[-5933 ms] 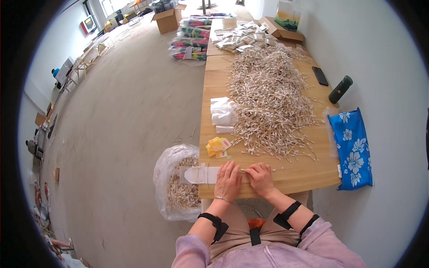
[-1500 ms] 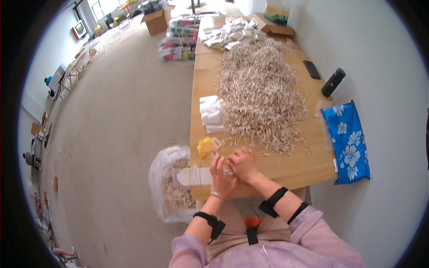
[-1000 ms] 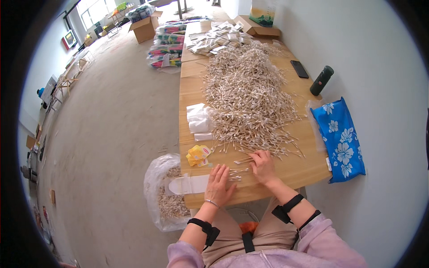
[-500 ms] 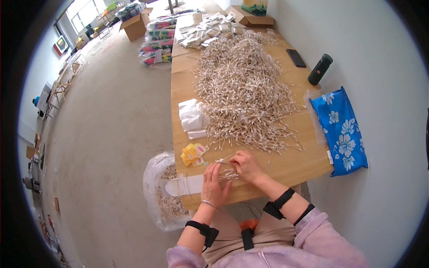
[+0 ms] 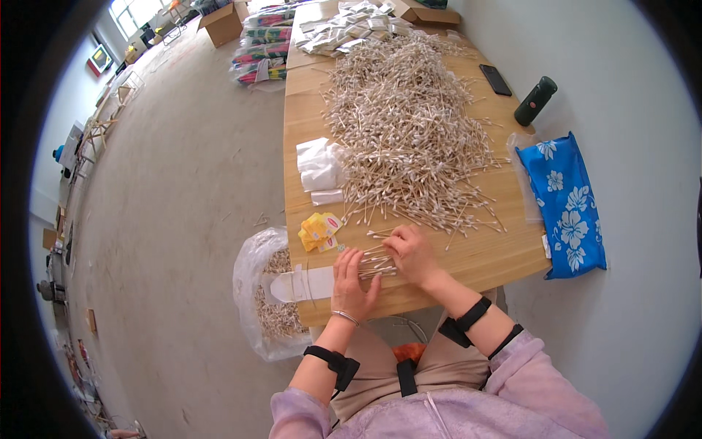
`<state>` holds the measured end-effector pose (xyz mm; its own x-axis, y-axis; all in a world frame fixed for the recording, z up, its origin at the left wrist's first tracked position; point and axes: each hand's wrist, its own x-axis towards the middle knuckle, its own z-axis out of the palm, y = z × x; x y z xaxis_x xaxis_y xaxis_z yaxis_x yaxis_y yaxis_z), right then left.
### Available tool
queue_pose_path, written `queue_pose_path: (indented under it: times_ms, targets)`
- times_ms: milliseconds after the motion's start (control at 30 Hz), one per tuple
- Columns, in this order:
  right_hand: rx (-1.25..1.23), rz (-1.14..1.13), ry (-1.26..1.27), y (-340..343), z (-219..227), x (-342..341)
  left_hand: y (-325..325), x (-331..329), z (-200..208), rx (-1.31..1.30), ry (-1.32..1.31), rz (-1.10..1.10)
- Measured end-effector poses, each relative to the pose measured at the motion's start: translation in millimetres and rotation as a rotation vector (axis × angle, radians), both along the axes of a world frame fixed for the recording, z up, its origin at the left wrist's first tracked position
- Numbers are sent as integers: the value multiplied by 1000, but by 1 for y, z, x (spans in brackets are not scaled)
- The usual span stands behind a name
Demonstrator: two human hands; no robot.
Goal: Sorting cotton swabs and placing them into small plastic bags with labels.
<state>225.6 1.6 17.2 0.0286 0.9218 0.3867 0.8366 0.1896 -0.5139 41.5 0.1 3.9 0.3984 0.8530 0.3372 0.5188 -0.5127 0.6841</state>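
My left hand [image 5: 352, 284] lies near the table's front edge, fingers stretched out and together, beside a white strip [image 5: 316, 284]. To its right, a small row of cotton swabs [image 5: 376, 269] rests on the wood with white tips toward my left hand. My right hand [image 5: 411, 254] bends over the row's right side. Its fingers are pinched on cotton swabs, whose ends [image 5: 376, 233] stick out to the left; how many it holds is hidden. Beyond both hands spreads a large heap of loose cotton swabs [image 5: 417, 132].
Left of the heap lie white plastic bags [image 5: 319, 167] and yellow cards [image 5: 316, 231]. A clear bag of swabs [image 5: 252, 293] stands below the table's left edge. At the right are a phone [image 5: 496, 80], a dark green bottle [image 5: 535, 101] and a blue flowered pack [image 5: 567, 208]. White packets [image 5: 351, 29] lie behind.
The view has tilted slightly, so the table sits higher in it. My right hand has shifted a little away from my left fingertips, and more swabs show between the hands.
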Motion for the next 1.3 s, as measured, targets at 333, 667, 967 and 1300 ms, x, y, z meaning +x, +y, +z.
queue_pose_path:
  times_ms: [333, 667, 967, 1300]
  targets:
    - [-49, 22, -49, 2, 4, -4, 0, -1, -2, -3, -60, 46]
    - [-161, 84, -341, 8, 7, -40, 1, 3, -5, 30, -98, 78]
    - [-133, 236, -416, 11, 8, -43, 2, -1, -8, 36, -124, 100]
    - [-80, 207, 101, -11, 3, -43, 12, -7, 4, -117, -299, 140]
